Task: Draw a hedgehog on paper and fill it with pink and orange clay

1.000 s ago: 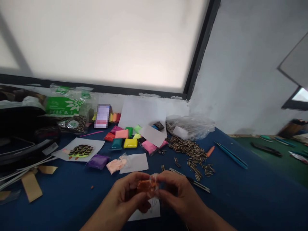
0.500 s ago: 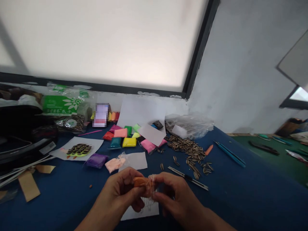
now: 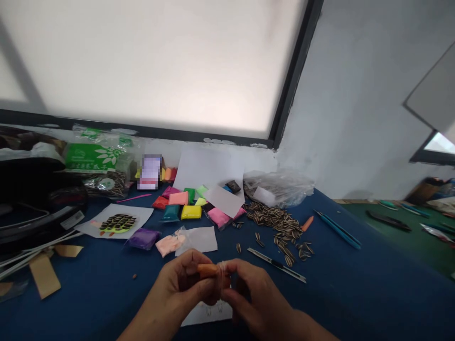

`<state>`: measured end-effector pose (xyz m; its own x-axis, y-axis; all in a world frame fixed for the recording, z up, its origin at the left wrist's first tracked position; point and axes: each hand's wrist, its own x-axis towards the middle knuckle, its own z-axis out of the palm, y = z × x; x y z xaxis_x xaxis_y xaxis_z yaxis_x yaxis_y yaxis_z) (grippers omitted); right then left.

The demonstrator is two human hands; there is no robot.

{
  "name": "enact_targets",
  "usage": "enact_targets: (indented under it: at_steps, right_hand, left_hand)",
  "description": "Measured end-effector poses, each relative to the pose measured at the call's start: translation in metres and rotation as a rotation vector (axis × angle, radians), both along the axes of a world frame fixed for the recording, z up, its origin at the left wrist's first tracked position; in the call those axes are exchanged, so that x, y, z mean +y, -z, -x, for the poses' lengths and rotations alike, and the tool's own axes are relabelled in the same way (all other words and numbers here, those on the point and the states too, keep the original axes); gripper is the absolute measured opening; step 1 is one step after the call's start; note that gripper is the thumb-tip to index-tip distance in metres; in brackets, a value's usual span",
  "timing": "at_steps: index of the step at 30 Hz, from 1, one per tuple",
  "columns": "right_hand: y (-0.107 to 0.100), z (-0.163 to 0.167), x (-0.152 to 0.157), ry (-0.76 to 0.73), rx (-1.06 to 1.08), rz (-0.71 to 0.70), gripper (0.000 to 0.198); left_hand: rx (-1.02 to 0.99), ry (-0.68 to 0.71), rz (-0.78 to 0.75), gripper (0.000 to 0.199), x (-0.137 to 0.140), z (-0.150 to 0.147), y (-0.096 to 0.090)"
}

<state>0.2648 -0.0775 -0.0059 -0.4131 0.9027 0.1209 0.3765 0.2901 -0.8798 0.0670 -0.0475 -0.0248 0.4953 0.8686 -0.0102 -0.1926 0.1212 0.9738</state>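
Between thumb and fingers, my left hand [image 3: 185, 284] grips a small packet of orange modelling clay [image 3: 206, 270]. My right hand [image 3: 250, 291] pinches the clear plastic wrapper [image 3: 222, 274] at the packet's right end. Both hands meet over a white sheet with pencil lines [image 3: 208, 314], which they partly cover. Just beyond them lie a packet of pale peach clay [image 3: 170, 243], a blank piece of paper [image 3: 201, 239] and a utility knife [image 3: 277, 265]. Single sunflower seeds [image 3: 238, 247] lie near the knife.
Several coloured clay packets [image 3: 192, 211] lie further back. A pile of sunflower seeds [image 3: 273, 220] and blue tweezers [image 3: 337, 229] are to the right. At left are a paper with a seed-covered clay figure [image 3: 142, 215], a purple packet [image 3: 142, 238] and a seed bag [image 3: 95, 163].
My hands have stayed together on the orange packet, with a slight shift at the wrapper end. The wrapper looks more bunched between the fingers. The view has moved a little.
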Motion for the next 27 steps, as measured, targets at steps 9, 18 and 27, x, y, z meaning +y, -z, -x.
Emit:
enact_targets:
  at_steps: [9, 18, 27]
  right_hand:
    - [-0.021, -0.009, 0.0, -0.086, -0.157, -0.175, 0.013]
    - [-0.016, -0.005, -0.003, -0.046, -0.28, -0.189, 0.019]
    - [-0.013, -0.003, -0.003, 0.004, -0.224, -0.417, 0.007]
  left_hand:
    - [-0.035, 0.017, 0.026, 0.037, -0.007, -0.006, -0.007]
    - [0.04, 0.051, 0.034, 0.035, -0.008, -0.005, -0.01]
    - [0.027, -0.034, 0.137, 0.031, -0.011, -0.002, -0.02]
